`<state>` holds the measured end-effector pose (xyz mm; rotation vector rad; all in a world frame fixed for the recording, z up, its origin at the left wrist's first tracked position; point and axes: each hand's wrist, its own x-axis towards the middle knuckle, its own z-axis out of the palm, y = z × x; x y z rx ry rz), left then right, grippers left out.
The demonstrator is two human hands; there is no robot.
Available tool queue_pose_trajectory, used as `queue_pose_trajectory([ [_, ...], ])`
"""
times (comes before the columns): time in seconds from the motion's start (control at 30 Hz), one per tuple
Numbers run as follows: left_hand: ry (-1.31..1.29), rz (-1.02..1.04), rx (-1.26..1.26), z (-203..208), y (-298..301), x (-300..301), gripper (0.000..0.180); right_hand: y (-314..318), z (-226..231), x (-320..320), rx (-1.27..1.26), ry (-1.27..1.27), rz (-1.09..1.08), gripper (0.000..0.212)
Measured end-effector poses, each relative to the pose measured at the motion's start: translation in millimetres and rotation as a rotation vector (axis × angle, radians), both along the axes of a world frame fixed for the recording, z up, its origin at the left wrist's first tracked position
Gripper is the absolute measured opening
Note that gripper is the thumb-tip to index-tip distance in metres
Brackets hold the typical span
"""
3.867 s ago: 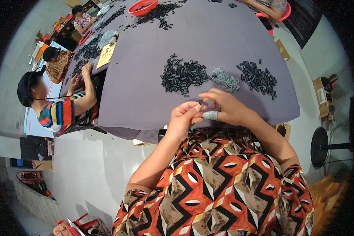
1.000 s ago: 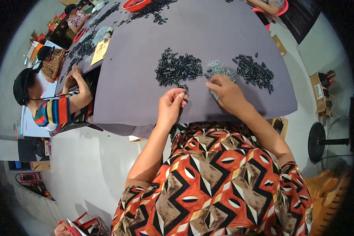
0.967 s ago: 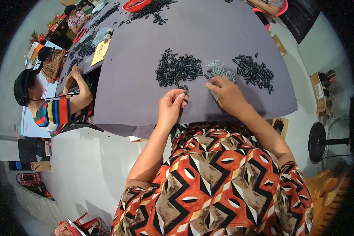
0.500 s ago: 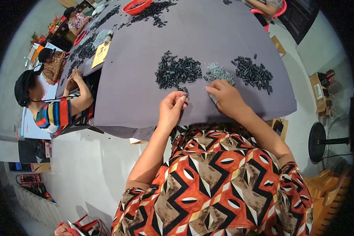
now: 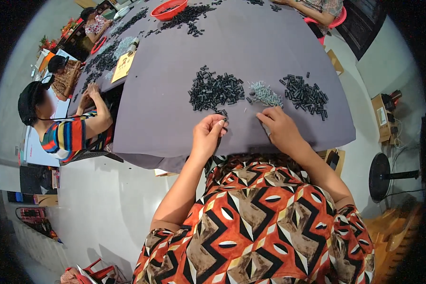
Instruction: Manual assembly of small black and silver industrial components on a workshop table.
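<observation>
My left hand is closed in a pinch, holding a small black cylindrical piece between thumb and fingers. It is just in front of a large pile of similar black pieces. My right hand hovers over the cloth at the near side of a small heap of thin silvery pins or screws. Its thumb and forefinger are drawn together; whatever they hold is too small to make out. A second pile of black cylinders lies to the right of the silvery heap.
A grey cloth covers the table. Farther off are a red basin and scattered black parts. A person in a striped top works at the left; others sit along the table. A fan stands at the right.
My right hand has drawn back slightly from the silvery heap toward me. The left hand keeps its pinch, and the whole view has shifted a little.
</observation>
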<state>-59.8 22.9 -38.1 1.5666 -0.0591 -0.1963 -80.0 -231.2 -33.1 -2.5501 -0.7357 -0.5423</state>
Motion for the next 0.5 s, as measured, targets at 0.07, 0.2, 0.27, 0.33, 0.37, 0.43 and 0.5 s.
queue_pose_trajectory([
  [0.07,-0.003,0.002,0.018,2.5,-0.3,-0.6,0.015,-4.4,1.2,-2.9,0.008,0.015,-0.008,0.035],
  [0.2,0.0,0.018,0.052,3.3,-0.8,-1.5,0.015,-2.8,11.1,-4.6,0.061,0.038,-0.017,0.034],
  [0.27,0.01,0.012,0.043,4.2,-2.2,-0.9,0.015,0.9,9.2,-2.6,0.013,0.07,-0.029,0.041],
  [0.33,0.009,0.01,0.04,4.2,-2.2,-0.8,0.015,8.0,11.2,1.4,-0.034,0.102,-0.038,0.048],
  [0.37,0.008,0.01,0.036,4.1,-2.1,-0.7,0.015,13.4,14.4,4.7,-0.069,0.138,-0.044,0.048],
  [0.43,0.004,0.011,0.04,3.6,-1.9,-0.9,0.015,16.7,15.9,9.1,-0.105,0.174,-0.048,0.047],
  [0.5,0.001,0.014,0.043,3.6,-2.1,-1.0,0.015,18.2,14.2,12.3,-0.05,0.148,-0.038,0.047],
])
